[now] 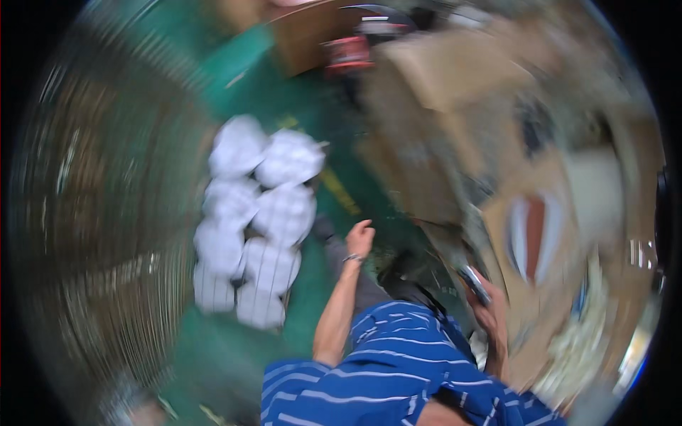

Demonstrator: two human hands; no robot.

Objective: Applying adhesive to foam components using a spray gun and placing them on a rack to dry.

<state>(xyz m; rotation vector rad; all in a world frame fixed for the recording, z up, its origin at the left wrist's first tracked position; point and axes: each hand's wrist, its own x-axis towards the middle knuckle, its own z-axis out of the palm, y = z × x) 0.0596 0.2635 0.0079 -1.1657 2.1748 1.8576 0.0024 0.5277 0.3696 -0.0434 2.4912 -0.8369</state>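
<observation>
Green floor (249, 92) fills the frame's middle, blurred. We hang our left hand (360, 238) loosely curled and empty at centre, near white bundles (256, 220) stacked centre-left. Our right hand (490, 302), lower right, grips a small dark tool (474, 284). Brown cardboard boxes (455, 71) crowd the upper right.

motion-blurred white bundles (256, 220), cardboard boxes (455, 78) smeared

The person wears a short-sleeved shirt (398, 362) in bright blue with thin white horizontal stripes. A thin band or bracelet (352, 258) circles the left wrist, and both forearms are bare below the sleeves. Motion blur softens finer detail.
</observation>
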